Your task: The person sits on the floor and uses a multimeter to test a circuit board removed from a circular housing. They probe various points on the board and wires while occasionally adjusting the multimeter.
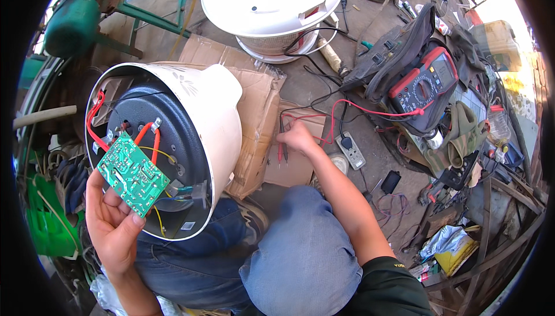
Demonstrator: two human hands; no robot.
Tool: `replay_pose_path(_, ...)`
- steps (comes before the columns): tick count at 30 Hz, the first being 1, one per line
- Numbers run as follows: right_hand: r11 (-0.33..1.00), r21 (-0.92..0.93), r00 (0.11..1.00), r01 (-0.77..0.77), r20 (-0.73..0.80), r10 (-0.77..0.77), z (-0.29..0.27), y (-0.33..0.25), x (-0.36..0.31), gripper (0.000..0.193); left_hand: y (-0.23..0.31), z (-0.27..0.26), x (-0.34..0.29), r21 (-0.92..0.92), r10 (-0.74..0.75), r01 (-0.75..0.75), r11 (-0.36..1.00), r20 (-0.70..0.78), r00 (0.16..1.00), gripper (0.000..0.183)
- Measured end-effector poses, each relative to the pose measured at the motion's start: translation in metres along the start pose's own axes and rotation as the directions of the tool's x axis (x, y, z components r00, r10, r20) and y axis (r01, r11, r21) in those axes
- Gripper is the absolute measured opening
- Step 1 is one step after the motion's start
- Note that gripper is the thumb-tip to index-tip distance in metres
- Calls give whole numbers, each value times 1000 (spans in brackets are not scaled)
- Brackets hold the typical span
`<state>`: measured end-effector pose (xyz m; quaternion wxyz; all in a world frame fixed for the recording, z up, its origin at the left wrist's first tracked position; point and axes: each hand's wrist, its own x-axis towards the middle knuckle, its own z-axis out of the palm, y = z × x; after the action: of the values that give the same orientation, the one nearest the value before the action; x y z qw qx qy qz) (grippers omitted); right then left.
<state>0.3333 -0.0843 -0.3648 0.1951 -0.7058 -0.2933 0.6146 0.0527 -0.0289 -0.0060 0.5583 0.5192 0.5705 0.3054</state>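
My left hand [115, 226] grips a green circuit board [133, 173] by its lower edge, solder side up. Red wires [156, 145] run from the board area into the open underside of a white rice cooker-like appliance [222, 122], which lies on its side on cardboard. Inside it a dark rounded metal base [144, 105] shows, with yellow wires too. Over the cardboard to the right, my right hand [298, 137] is closed on the thin red and black test probes [282, 151], tips pointing down toward me. Their leads reach to a red multimeter [428, 85] at the right.
The multimeter leans in an open dark tool bag [381, 50]. A second white appliance [272, 4] stands at the back. A power strip [351, 149] lies right of my hand, with a plug in it. Green metal frames [150, 7] are at far left; tools and scrap crowd the right.
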Motion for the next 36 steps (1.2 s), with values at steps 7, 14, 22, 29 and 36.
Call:
replay_pose_path(7,764,553,936,333,-295,-194,-79,-12,-146,17,-3,-2,-3,-37,-5,6,999,34,999,85)
replay_pose_path(14,284,627,677,725,-573,-461,-109,-36,-282,19,-2,-8,2,-172,9,14,985,132,991,83)
replay_pose_path(22,521,448,681,727,-365,-635,-85,-49,-321,38,-11,-15,-2,-260,36,28,965,238,970,74)
replay_pose_path(29,383,189,404,904,-668,-625,-126,-142,-385,46,-17,-11,-4,-166,48,-6,986,249,967,70)
replay_pose_path(36,554,62,519,830,-447,-729,-28,-261,-368,45,-20,-14,-10,-137,46,-13,991,240,970,68)
